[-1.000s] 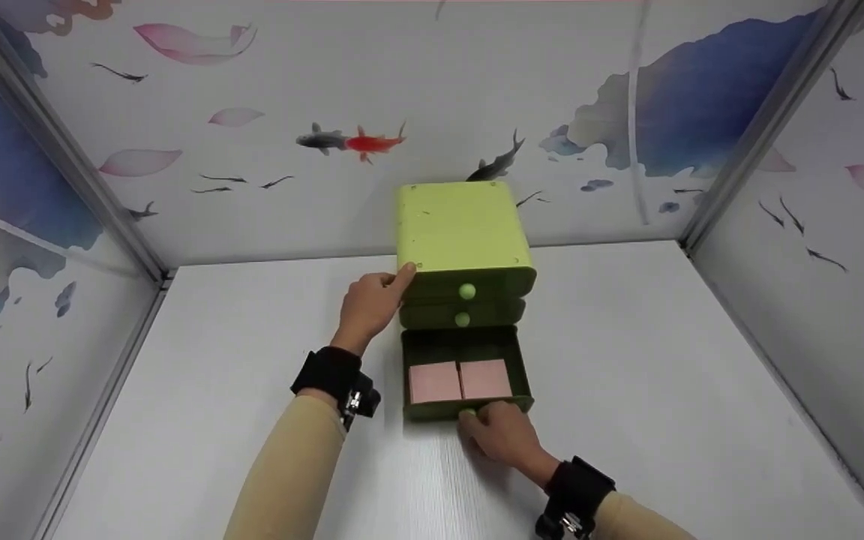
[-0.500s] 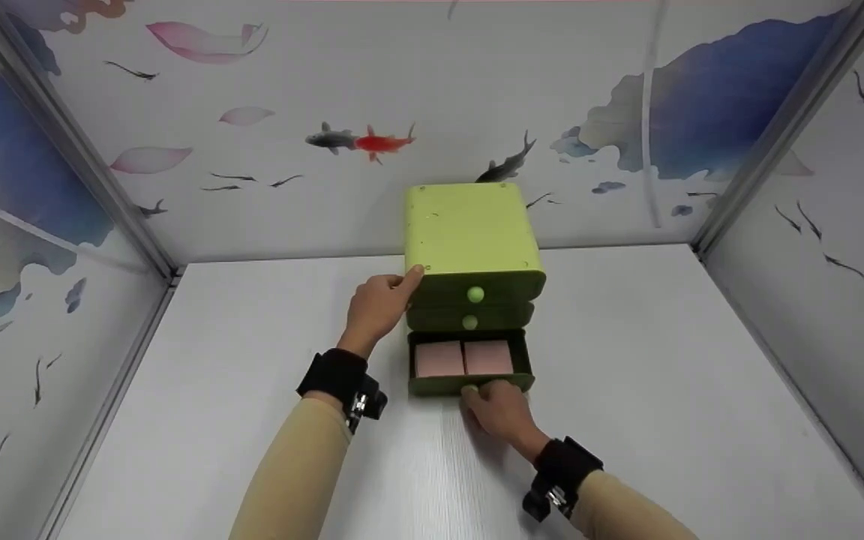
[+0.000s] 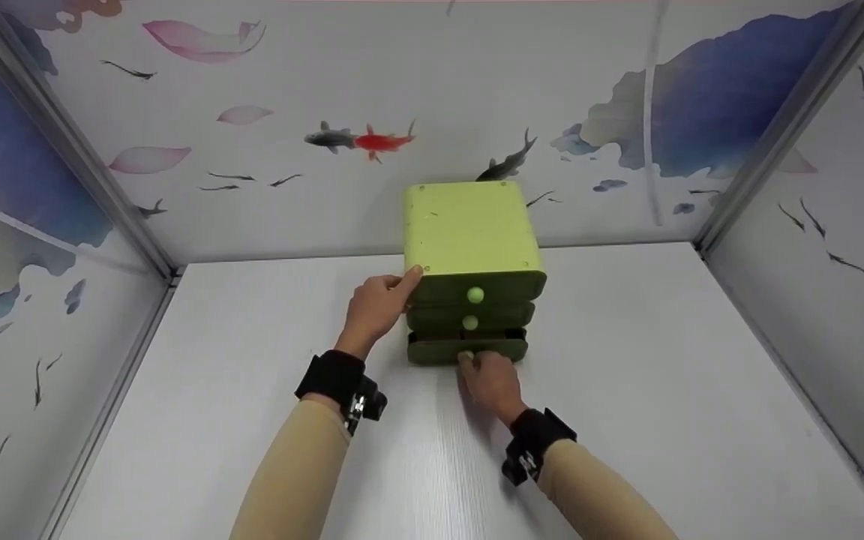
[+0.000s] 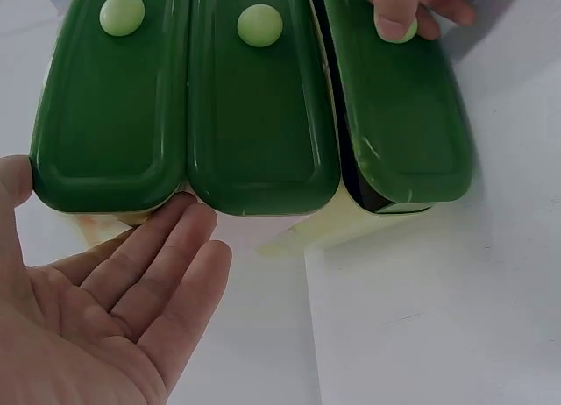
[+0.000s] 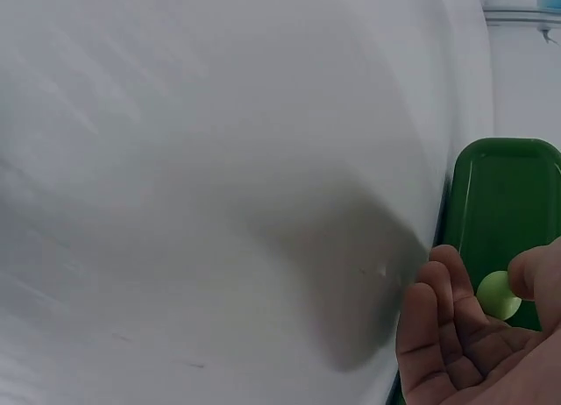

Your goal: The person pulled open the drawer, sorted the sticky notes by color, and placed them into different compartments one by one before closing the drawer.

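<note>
A lime-green drawer cabinet (image 3: pixel 469 229) with dark green drawer fronts and round light-green knobs stands at the back of the white table. Its bottom drawer (image 3: pixel 432 351) sticks out slightly, with a narrow gap behind its front. My right hand (image 3: pixel 490 381) pinches that drawer's knob (image 5: pixel 499 295) between thumb and fingers. At the cabinet's front left corner, my left hand (image 3: pixel 374 309) rests its thumb on the top edge and its fairly straight fingers (image 4: pixel 188 260) along the side. The upper drawer (image 4: pixel 110 107) and the middle drawer (image 4: pixel 259 116) are pushed in. The bottom drawer's contents are hidden.
A white back wall (image 3: pixel 274 217) with printed fish and petals rises just behind the cabinet. Side walls with grey metal corner posts (image 3: pixel 792 120) flank the white table (image 3: pixel 627 360). Each wrist wears a black strap (image 3: pixel 334 375) with a small camera.
My right hand has pushed the bottom drawer inward, away from me, from far out to almost in. The two pink square pads inside have gone out of sight. My left hand stays at the corner.
</note>
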`<action>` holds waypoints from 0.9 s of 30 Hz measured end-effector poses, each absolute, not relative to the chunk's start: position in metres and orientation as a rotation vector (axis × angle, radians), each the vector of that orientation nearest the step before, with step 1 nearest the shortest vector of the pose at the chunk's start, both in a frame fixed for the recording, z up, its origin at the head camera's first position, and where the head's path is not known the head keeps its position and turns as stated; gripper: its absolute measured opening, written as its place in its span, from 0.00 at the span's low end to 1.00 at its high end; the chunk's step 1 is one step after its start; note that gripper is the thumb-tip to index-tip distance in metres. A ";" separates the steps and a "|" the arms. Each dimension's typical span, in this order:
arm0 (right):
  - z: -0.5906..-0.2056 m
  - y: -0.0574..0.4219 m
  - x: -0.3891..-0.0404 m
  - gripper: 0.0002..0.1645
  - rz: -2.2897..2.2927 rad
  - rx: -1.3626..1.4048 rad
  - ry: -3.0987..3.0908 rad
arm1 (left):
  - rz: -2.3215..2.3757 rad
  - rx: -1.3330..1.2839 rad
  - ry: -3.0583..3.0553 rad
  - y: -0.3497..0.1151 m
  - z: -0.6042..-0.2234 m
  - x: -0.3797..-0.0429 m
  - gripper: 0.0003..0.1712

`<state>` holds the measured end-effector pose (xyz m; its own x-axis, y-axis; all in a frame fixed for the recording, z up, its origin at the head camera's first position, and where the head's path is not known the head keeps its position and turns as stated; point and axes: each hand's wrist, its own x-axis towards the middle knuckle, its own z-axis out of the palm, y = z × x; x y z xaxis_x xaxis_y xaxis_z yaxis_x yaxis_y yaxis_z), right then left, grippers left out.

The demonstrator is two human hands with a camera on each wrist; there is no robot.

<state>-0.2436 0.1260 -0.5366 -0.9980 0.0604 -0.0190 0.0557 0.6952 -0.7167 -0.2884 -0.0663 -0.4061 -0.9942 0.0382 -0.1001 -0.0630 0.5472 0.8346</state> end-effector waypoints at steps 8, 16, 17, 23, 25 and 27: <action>-0.532 0.125 -0.254 0.29 1.206 -0.143 -2.906 | 1.442 -0.041 2.673 -0.063 -0.406 -0.288 0.41; -0.535 0.124 -0.260 0.29 1.155 -0.131 -2.946 | 1.463 -0.055 2.648 -0.065 -0.405 -0.286 0.43; -0.535 0.125 -0.260 0.29 1.161 -0.124 -2.950 | 1.463 -0.058 2.648 -0.065 -0.405 -0.286 0.43; -0.537 0.132 -0.263 0.29 1.268 -0.096 -2.979 | 1.451 -0.076 2.654 -0.065 -0.404 -0.288 0.43; -0.538 0.138 -0.262 0.28 1.311 -0.068 -3.004 | 1.458 -0.079 2.647 -0.066 -0.406 -0.289 0.43; -0.538 0.144 -0.262 0.26 1.334 -0.020 -3.043 | 1.479 -0.081 2.635 -0.066 -0.408 -0.290 0.43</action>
<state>-0.2617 0.1444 -0.5384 -0.9835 -0.0617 -0.1700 0.0831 0.6803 -0.7282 -0.2901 -0.0665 -0.4080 -0.9915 0.0113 -0.1296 -0.1048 0.5211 0.8470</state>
